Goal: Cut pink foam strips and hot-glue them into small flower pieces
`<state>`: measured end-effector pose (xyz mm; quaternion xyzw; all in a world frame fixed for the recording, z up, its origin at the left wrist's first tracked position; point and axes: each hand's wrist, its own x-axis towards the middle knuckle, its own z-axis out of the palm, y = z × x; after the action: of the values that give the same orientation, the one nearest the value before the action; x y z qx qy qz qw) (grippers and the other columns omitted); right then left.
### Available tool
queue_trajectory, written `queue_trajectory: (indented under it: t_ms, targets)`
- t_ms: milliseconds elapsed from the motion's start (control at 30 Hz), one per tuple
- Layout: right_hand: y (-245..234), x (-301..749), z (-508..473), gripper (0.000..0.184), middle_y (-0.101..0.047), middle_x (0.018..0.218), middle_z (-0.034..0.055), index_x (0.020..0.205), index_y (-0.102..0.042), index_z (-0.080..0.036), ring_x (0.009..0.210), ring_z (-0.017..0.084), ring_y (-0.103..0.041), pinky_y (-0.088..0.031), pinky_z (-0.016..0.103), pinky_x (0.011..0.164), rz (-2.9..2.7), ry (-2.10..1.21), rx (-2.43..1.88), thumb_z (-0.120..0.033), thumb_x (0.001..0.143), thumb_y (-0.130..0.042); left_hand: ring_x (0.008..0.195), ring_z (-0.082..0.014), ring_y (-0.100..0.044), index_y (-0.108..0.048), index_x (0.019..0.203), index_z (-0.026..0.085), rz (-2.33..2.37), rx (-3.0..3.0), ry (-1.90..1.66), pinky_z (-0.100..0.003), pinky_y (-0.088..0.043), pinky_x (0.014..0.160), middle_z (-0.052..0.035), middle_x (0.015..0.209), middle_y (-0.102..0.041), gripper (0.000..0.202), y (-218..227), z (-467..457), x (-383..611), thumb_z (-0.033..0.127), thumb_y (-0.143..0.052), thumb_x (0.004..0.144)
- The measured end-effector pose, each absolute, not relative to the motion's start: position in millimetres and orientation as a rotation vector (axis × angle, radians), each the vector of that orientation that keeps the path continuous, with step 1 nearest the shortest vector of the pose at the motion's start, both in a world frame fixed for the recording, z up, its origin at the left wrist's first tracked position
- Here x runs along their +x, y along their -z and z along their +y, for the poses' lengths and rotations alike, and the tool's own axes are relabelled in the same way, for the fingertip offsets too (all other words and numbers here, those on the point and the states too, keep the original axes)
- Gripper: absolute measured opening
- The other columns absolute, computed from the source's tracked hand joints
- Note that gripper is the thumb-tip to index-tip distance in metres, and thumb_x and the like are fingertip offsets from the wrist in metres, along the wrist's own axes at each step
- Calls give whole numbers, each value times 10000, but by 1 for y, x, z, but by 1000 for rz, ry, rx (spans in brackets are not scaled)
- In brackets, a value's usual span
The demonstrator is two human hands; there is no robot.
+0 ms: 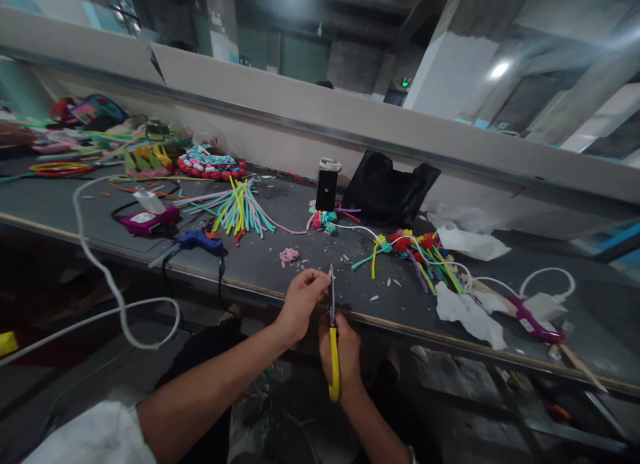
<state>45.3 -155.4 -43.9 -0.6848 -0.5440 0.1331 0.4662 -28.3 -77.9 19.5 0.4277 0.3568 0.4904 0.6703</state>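
My right hand (341, 352) grips the yellow handles of a pair of scissors (333, 331), whose blades point up at the table's front edge. My left hand (303, 301) is pinched beside the blades, its fingertips closed on something too small to make out. A small pink scrap (289, 255) lies on the dark table (280, 204) just beyond the hands. Bits of cut material are scattered around it.
A blue glue gun (201, 240), a pink device (146, 221) and a bundle of coloured pipe cleaners (240, 207) lie to the left. Coloured flower-like pieces (415, 245), white paper (467, 314), a black bag (387, 189) and a phone (327, 187) are to the right. A white cable (107, 284) loops off the edge.
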Motion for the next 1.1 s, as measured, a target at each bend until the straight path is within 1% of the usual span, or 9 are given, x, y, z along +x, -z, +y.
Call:
queue_trajectory:
  t_ms: [167,300,367,467,567,700,833,967,1100]
  targets:
    - [46,45,-155,276,-717,754,76,936,-663,-180,652,194,-670,-445,240,582,-1317,-323,-1685,-336,903,-437,510,-62,-363,-569,658,153,790,968,-1108,-210,-271,511,67,564,-454,175,-18,-78,-28,289,-678,674]
    - [45,50,-154,279,-707,778,62,910,-666,-178,665,172,-643,-457,237,607,-1244,-369,-1643,-377,895,-471,505,-60,-359,-571,665,150,771,968,-1084,-207,-270,510,64,570,-453,178,-17,-79,-29,291,-678,679]
    - [42,55,-155,295,-669,696,30,883,-654,-167,581,146,-595,-447,223,539,-1152,-438,-1605,-419,884,-500,506,-61,-355,-566,667,149,760,987,-1084,-207,-269,512,62,576,-451,180,-16,-78,-29,293,-671,692]
    - [35,62,-157,340,-514,505,-62,870,-608,-168,388,97,-452,-365,191,372,-943,-621,-1514,-500,866,-530,527,-74,-367,-550,658,154,784,1112,-1085,-211,-283,527,58,574,-449,186,-13,-77,-30,300,-643,726]
    - [27,67,-159,361,-424,452,-105,913,-573,-178,320,76,-382,-338,172,314,-799,-724,-1386,-533,844,-567,573,-98,-426,-548,664,164,846,1407,-1069,-219,-316,559,38,607,-495,151,-11,-78,-31,273,-601,754]
    - [21,72,-159,357,-427,453,-98,892,-574,-178,337,71,-388,-363,167,323,-763,-761,-1300,-529,829,-601,608,-130,-483,-556,688,184,875,2012,-968,-245,-328,590,13,643,-547,90,-8,-85,-32,174,-535,774]
    - [20,75,-158,370,-420,445,-97,866,-579,-173,326,70,-372,-346,173,312,-809,-802,-1287,-540,823,-599,700,-174,-535,-569,744,196,866,2469,-869,-295,-350,692,-27,715,-597,101,-4,-89,-32,138,-505,798]
    - [22,78,-157,365,-454,488,-79,842,-583,-174,366,76,-401,-359,182,351,-861,-718,-1331,-538,826,-584,755,-203,-558,-585,804,187,846,2696,-826,-335,-361,757,-58,764,-612,123,-2,-90,-31,179,-472,853]
    - [24,80,-157,352,-466,506,-71,828,-589,-172,395,82,-419,-368,186,371,-882,-689,-1361,-525,825,-584,762,-212,-555,-600,808,174,793,2665,-820,-353,-365,781,-64,773,-619,88,-4,-92,-32,175,-513,819]
